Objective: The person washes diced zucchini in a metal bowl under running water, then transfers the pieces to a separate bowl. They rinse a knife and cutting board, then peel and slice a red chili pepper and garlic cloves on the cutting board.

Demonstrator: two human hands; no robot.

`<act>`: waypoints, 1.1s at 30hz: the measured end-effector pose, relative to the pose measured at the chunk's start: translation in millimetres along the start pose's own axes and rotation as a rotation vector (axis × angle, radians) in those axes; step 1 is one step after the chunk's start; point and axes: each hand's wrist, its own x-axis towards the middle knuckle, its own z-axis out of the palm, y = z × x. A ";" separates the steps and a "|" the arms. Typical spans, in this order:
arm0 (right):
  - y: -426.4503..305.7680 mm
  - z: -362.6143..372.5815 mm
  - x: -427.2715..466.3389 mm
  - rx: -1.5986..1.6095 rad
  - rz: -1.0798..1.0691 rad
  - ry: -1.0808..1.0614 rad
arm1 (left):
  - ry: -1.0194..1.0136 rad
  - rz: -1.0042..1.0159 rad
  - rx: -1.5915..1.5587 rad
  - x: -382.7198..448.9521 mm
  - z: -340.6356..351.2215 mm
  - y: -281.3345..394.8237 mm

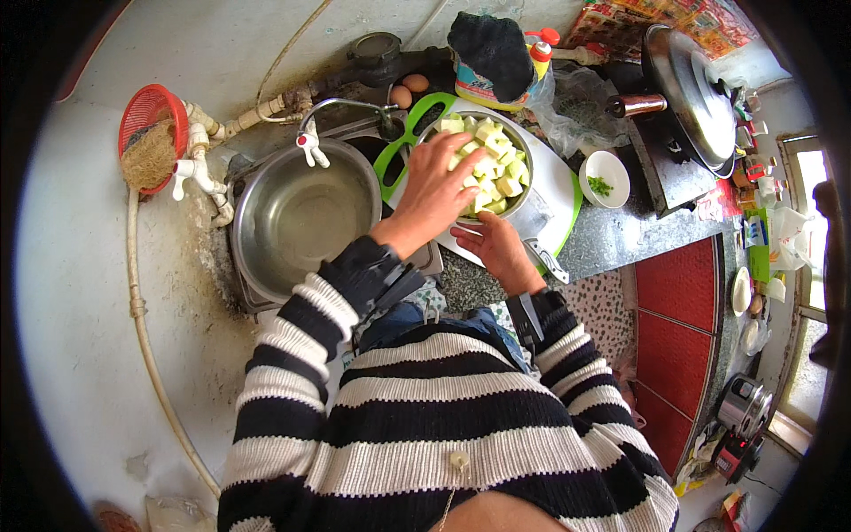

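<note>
A round metal bowl point(527, 143) stands on a white cutting board with a green rim point(558, 179). It is heaped with pale green vegetable cubes point(495, 166). My left hand point(432, 183) reaches over the bowl's left side, fingers spread above the cubes; whether the fingertips touch them I cannot tell. Close against the bowl's near rim is my right hand point(495, 249), its palm turned partly up and its fingers apart. Beside it on the board lies a kitchen knife with a metal handle point(546, 259), its broad blade partly behind the bowl.
Left of the board is a metal basin point(306, 219) holding water, under a curved tap point(312, 146). A white bowl with chopped greens point(604, 179) sits to the right, before a lidded wok point(691, 100). Two eggs point(407, 92) and a cut plastic jug point(492, 63) stand behind.
</note>
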 end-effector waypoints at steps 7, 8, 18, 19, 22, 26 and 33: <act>-9.2 -0.3 16.8 0.090 -0.013 0.035 | 0.220 -0.324 -0.059 -80.8 -45.9 -33.1; -9.5 1.3 12.3 -0.004 -0.056 -0.003 | 0.213 -0.408 -0.018 -96.4 -56.5 -32.7; -37.7 -30.7 -97.6 0.162 -0.075 0.200 | 0.411 -0.865 -0.010 -248.5 -90.4 -55.0; -45.3 -34.5 -119.1 0.138 -0.089 0.216 | 0.432 -0.892 0.056 -253.0 -94.7 -50.6; -48.0 -80.0 -156.7 0.192 -0.184 0.328 | 0.488 -0.972 0.248 -262.0 -99.7 -45.6; -57.8 -150.0 -186.2 0.181 -0.334 0.433 | 0.636 -1.220 0.245 -306.6 -87.4 -60.8; -73.5 -300.2 -171.9 0.213 -0.447 0.438 | 1.059 -1.873 -0.742 -325.2 -76.8 -96.6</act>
